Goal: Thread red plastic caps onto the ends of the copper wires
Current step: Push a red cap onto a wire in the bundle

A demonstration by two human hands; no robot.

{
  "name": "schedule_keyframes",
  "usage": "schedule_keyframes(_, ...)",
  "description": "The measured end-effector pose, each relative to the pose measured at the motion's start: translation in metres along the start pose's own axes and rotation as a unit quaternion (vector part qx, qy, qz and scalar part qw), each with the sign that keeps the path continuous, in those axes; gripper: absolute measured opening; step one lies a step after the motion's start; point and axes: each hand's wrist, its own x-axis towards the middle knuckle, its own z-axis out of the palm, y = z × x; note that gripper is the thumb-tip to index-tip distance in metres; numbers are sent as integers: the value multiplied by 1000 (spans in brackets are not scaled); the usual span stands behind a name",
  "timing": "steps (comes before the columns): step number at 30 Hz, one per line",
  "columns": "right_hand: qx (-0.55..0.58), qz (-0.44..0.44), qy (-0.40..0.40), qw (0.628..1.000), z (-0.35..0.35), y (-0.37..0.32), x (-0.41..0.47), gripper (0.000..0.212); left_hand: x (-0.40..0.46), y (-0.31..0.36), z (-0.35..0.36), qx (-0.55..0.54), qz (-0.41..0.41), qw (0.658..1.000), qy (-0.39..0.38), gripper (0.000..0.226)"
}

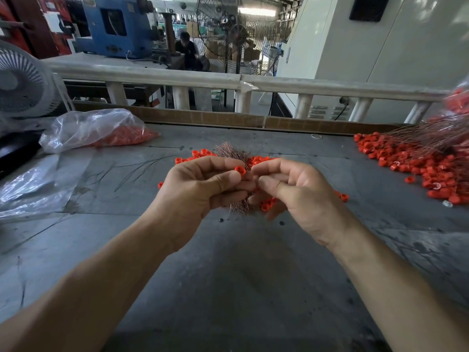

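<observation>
Red cap (239, 170), opening facing up, pinched in left grip (203, 189); right grip (291, 191) curled, contents hidden.

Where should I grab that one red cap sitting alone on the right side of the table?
Pinch the lone red cap by its round outer wall, coming straight down from above. It looks to lie with its opening up, apart from the big pile on the table, so fingers probably fit either side.
</observation>
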Motion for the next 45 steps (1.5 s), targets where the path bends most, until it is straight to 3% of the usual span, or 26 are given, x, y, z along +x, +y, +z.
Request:
schedule_keyframes(2,-94,-5,91,991,-14,4,6,12,1,1,-1,1,4,1000,11,28)
schedule_keyframes(5,-260,35,201,944,-39,13,12,13,1,2,-1,-2,2,1000,27,30)
schedule_keyframes(11,-367,136,152,908,-43,16,8,25,2,0,-2,-3,-7,999,43,32)
schedule_keyframes(19,-445,145,114,876,-27,17,9,22,1,-2,-3,2,-12,999,33,32)
schedule_keyframes(24,-391,98,114,908,-23,19,7,20,0,-3,-2,10,-13,999,29,30)
schedule_keyframes(28,-189,22,109,976,-17,9,7,14,0,-5,-1,13,-9,1000,21,26)
schedule_keyframes(32,-74,-40,105,991,-4,-4,2,14,0,-5,0,28,-4,1000,11,27)
schedule_keyframes(45,-151,-103,65,981,9,-15,-7,14,-2,-7,1,91,16,996,-9,24)
